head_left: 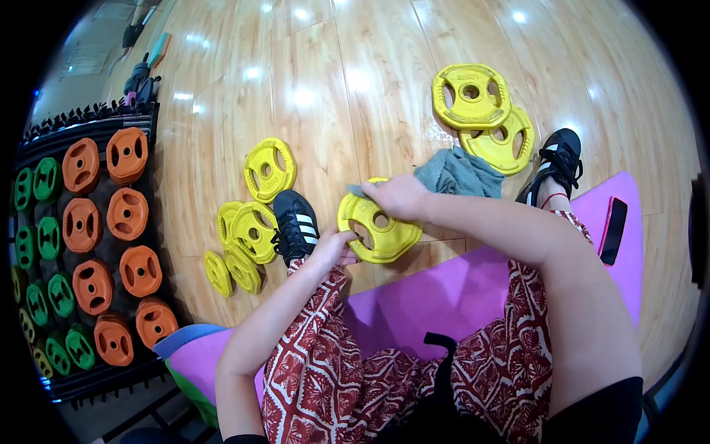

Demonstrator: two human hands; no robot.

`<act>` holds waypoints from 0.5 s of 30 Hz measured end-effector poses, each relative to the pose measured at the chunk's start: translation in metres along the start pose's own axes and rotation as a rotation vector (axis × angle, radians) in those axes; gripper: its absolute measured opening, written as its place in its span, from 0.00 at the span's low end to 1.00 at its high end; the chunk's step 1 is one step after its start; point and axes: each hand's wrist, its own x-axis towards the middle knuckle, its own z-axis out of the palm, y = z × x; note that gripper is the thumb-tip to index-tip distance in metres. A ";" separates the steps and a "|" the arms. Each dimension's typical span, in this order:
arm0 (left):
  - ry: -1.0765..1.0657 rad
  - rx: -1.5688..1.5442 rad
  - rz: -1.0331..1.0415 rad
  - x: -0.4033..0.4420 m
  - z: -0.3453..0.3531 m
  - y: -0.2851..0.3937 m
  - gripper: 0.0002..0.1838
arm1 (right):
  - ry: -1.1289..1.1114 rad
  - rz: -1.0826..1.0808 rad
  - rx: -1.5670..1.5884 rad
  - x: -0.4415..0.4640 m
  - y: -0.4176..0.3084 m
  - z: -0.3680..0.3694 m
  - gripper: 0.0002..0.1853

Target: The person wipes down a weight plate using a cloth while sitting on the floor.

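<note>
A yellow weight plate (396, 244) is held between my hands, just above or on the wooden floor; which one I cannot tell. My left hand (333, 250) is closed on its left edge, thumb on the upper face. Over the plate's far rim, my right hand (396, 196) presses a small grey cloth (360, 190), most of it hidden under the fingers. A larger grey-blue cloth (460, 174) lies crumpled on the floor to the right, beside two overlapping yellow plates (471, 111). Several more yellow plates (268, 170) lie on the left, near the left shoe (297, 224).
A rack at the left holds rows of orange plates (127, 214) and green plates (48, 237). Beneath my legs is a pink-purple mat (414, 296), with a phone (613, 231) lying on its right part. The right shoe (560, 159) rests past the mat's far edge.
</note>
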 end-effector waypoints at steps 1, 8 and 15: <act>0.002 0.007 -0.007 0.000 -0.001 0.000 0.21 | -0.003 -0.004 -0.091 -0.002 0.007 -0.002 0.13; 0.089 0.056 -0.006 0.012 -0.008 -0.007 0.22 | -0.059 -0.012 -0.144 -0.007 0.019 -0.009 0.14; 0.118 0.068 -0.007 0.014 -0.005 -0.007 0.20 | 0.039 -0.107 -0.107 -0.028 -0.005 0.021 0.14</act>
